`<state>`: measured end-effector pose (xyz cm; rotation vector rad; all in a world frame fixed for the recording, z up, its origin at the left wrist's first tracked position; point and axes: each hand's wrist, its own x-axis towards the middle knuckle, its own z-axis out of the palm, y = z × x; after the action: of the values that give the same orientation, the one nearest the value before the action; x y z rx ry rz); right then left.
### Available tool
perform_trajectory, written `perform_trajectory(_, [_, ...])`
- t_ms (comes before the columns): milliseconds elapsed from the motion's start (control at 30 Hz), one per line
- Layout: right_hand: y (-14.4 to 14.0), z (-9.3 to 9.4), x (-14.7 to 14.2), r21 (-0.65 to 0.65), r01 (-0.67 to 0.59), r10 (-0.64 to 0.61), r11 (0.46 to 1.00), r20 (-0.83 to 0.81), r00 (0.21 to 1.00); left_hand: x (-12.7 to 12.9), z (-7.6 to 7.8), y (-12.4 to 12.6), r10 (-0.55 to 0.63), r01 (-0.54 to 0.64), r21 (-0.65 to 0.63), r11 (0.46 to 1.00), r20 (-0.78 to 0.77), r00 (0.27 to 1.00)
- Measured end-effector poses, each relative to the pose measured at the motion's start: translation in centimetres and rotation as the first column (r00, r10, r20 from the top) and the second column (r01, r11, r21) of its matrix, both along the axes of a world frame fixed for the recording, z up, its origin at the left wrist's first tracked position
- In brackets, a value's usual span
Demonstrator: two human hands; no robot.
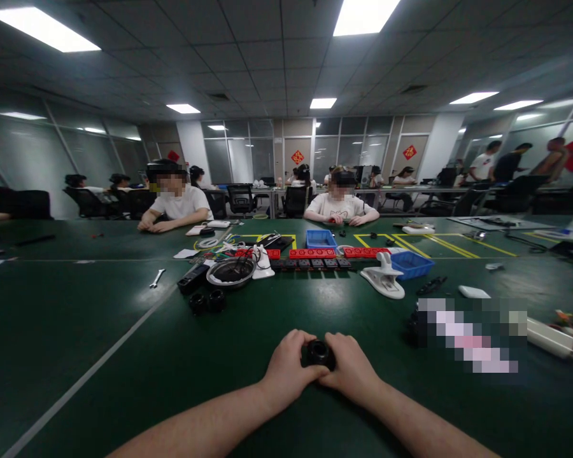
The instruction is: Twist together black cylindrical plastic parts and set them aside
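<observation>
Held part: small black ring-shaped piece (319, 352), round opening facing up toward the camera; sits low centre of the view, just above the green desk (124, 331), near its front edge.
Left hand (286, 364): closed around the left side of the black piece, fingers curled over it, forearm coming in from lower left.
Right hand (351, 366): closed around the right side of the same piece, thumb by the ring's edge; the two hands touch each other beneath it.
Near left: two similar black rings (207, 301) lying side by side on the desk, well apart from the hands.
Behind those: round metal bowl (230, 272), a black box (193, 278) just beside it, a small wrench (157, 278) further left.
Centre back: row of red power strips (311, 253), blue tray (321, 239) behind them.
Right of centre: white clip-shaped holder (384, 278), second blue tray (411, 264) touching it.
Far right: white cylinder (551, 337) lying on its side.
Across the desk: two seated persons in white shirts (179, 207) (340, 207), hands resting on the surface.
</observation>
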<state>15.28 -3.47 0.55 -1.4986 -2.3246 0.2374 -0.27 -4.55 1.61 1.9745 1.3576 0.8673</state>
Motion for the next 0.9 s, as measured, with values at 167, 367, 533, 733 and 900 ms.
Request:
perform_trajectory(167, [0.1,0.5,0.5,-0.072,-0.103,0.096,0.992,-0.092,0.991,-0.3,0.1,0.6,-0.091,0.091,-0.005,0.996,-0.004,0.996])
perform_trajectory(367, [1.5,1.3,2.6,-0.272,-0.382,0.307,0.883,-0.282,0.909,-1.2,0.5,1.7,-0.304,0.303,-0.044,0.952,-0.005,0.953])
perform_trajectory(533, [1.8,1.6,2.8,-0.291,-0.409,0.325,0.865,-0.297,0.898,-1.1,0.5,1.7,-0.318,0.319,-0.036,0.947,0.031,0.948])
perform_trajectory(733, [1.8,0.9,2.5,-0.263,-0.362,0.282,0.894,-0.296,0.913,-1.1,0.7,1.3,-0.305,0.305,0.049,0.951,-0.003,0.952])
perform_trajectory(900, [1.6,0.3,2.2,-0.233,-0.238,0.187,0.943,-0.218,0.958,-0.7,0.4,0.9,-0.205,0.206,0.01,0.979,-0.042,0.978])
